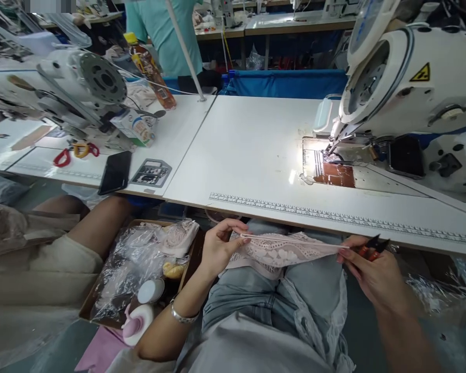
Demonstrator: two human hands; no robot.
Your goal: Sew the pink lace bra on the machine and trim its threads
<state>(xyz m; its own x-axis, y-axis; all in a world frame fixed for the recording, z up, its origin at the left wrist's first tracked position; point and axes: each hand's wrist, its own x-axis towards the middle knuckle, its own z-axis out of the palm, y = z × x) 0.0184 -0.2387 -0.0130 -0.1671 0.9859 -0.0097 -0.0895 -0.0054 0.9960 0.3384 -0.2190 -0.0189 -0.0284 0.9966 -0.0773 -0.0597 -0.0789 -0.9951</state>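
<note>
Lace piece point(279, 254) between hands, table edge point(334, 217) just above

White worktables point(252, 150) with a printed ruler strip point(334, 213) stood in rows; a needle lamp point(321, 146) lit one sewing machine point(419, 98), blue fabric bin point(291, 83) behind

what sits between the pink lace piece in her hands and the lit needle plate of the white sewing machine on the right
Nothing visible on the table. The pink lace piece is held below the white table's front edge; bare tabletop lies between there and the lit needle plate.
</note>
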